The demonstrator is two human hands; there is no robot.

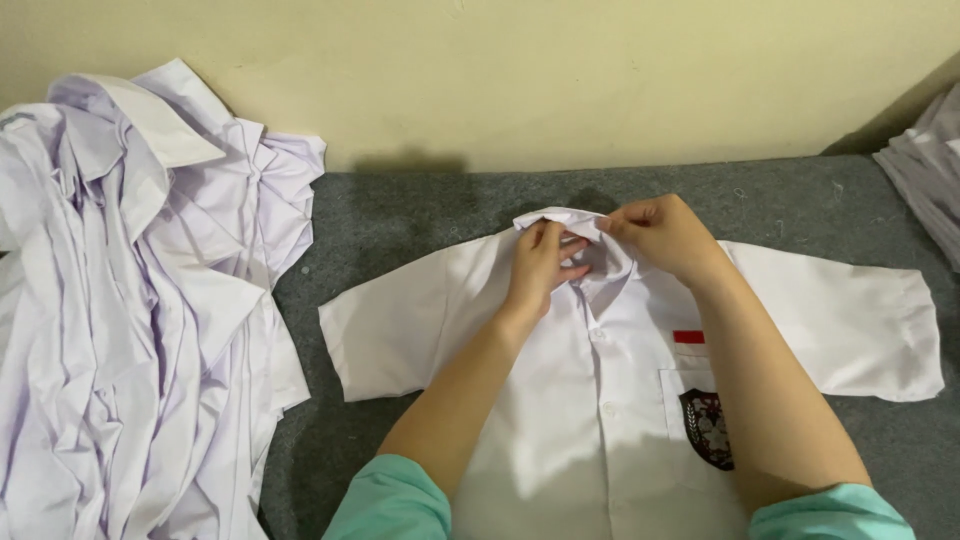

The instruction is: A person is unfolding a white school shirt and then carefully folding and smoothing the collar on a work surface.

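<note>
A white shirt (560,400) is laid flat, front up, on the grey bench (420,210), sleeves spread toward 9 and 3 o'clock. Its collar (560,218), at 12 o'clock, is held by both hands: the left hand (540,265) has its fingers pinched on the collar's left side, and the right hand (665,235) has its fingers closed on the right side. A dark badge (708,428) is seen on the chest pocket. A heap of shirts (130,300) lies at 9 o'clock, well apart.
</note>
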